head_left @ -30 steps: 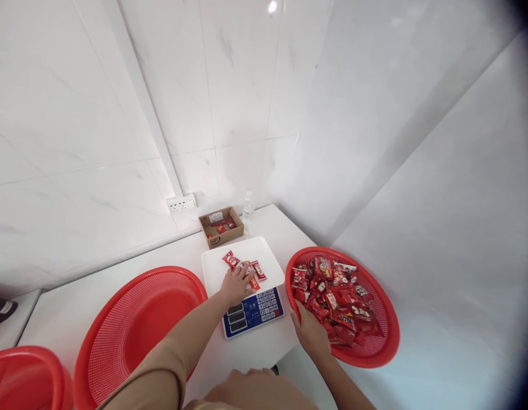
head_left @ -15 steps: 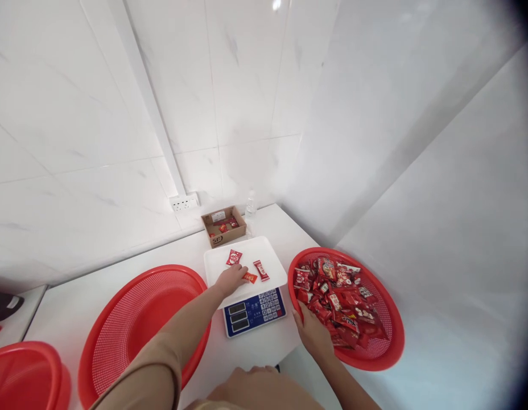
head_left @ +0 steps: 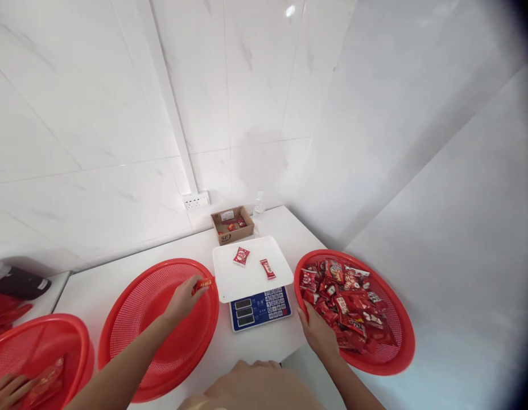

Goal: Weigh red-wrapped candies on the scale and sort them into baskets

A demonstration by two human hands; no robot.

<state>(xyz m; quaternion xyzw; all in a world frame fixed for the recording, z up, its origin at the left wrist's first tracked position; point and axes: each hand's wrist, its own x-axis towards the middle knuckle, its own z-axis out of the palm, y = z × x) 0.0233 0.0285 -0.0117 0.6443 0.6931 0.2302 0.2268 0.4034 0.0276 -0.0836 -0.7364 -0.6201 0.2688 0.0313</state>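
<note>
Over the right rim of the middle red basket (head_left: 119,319), my left hand (head_left: 185,296) pinches a small orange-red packet (head_left: 205,282). My right hand (head_left: 319,333) grips the near-left rim of the right red basket (head_left: 407,341), which holds several red snack packets (head_left: 351,302). Between the baskets, a blue scale (head_left: 259,309) carries a white tray (head_left: 251,277). Two red packets lie apart on that tray: a squarish one (head_left: 241,256) and a narrow one (head_left: 267,269).
A cardboard box (head_left: 232,225) with a few packets and a clear bottle (head_left: 259,206) stand by the wall. At lower left, another person's hand (head_left: 10,390) is in a third red basket (head_left: 82,341). A dark cylindrical object (head_left: 23,282) lies behind it.
My left hand has lifted the orange-red packet off the tray and moved left over the middle basket. My right hand still grips its rim. Another person's hand has come into view at lower left.
</note>
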